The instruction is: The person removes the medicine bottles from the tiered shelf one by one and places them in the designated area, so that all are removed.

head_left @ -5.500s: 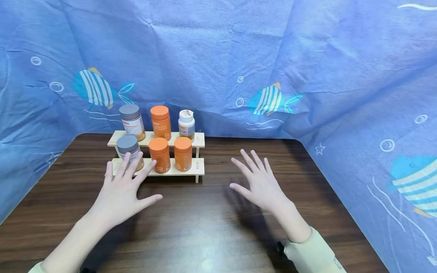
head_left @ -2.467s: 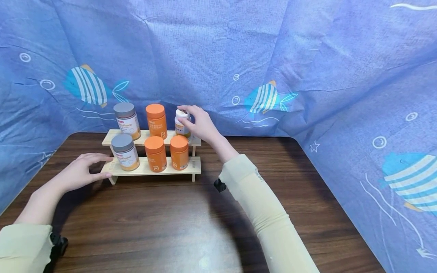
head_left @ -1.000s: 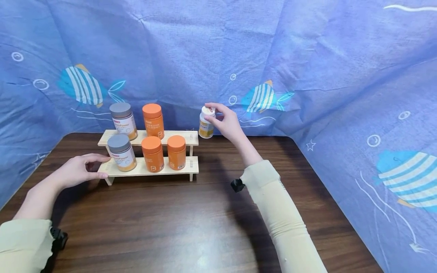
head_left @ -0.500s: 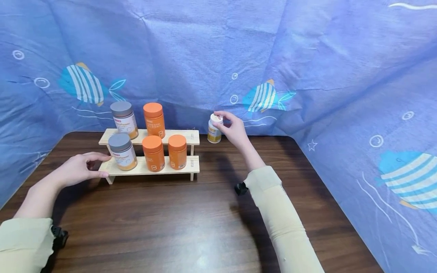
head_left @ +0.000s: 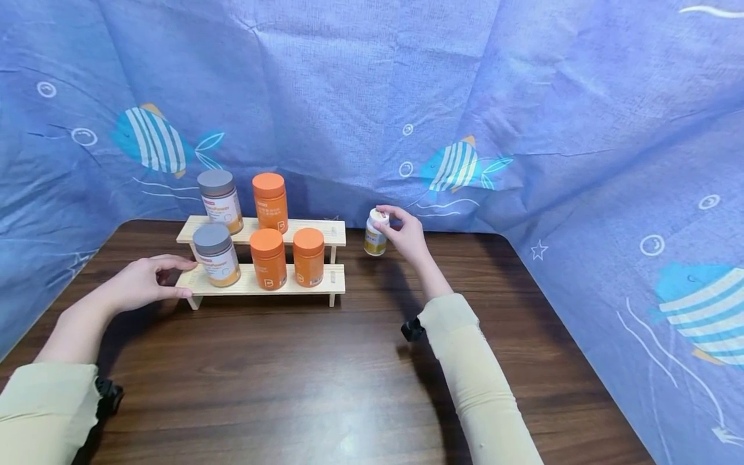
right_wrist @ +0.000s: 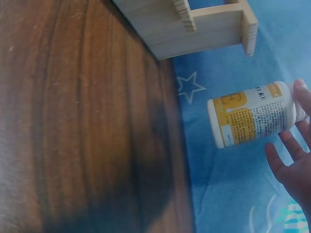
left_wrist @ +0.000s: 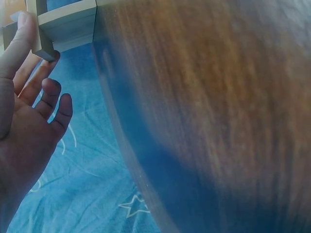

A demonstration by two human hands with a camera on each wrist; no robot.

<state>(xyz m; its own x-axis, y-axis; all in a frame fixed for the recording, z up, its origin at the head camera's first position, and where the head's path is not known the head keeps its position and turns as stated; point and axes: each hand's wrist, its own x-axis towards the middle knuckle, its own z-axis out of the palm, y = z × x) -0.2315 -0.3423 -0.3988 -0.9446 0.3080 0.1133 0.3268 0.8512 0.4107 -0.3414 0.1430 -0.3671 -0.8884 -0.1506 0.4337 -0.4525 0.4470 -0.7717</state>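
Observation:
My right hand (head_left: pixel 405 236) pinches the cap of a small white pill bottle (head_left: pixel 375 236) with a yellow-banded label, to the right of a two-tier wooden rack (head_left: pixel 334 278). In the right wrist view, the bottle (right_wrist: pixel 250 115) has its base toward the tabletop, with a gap showing between them. My left hand (head_left: pixel 142 283) grips the left end of the rack's lower tier, thumb at the front and fingers behind. Grey-lidded jars (head_left: pixel 216 255) and orange jars (head_left: pixel 268 259) stand upright on both tiers. The upper tier's right end is bare.
A dark wood-grain table (head_left: pixel 279 381) stretches beneath both arms. Its back and sides are bounded by a blue fish-print cloth (head_left: pixel 343 97). Each wrist carries a small black device, such as the one at the right cuff (head_left: pixel 413 329).
My right hand reached the upper tier, took hold of the white pill bottle, carried it right off the rack and lowered it. My left hand moved onto the rack's left end and stays there.

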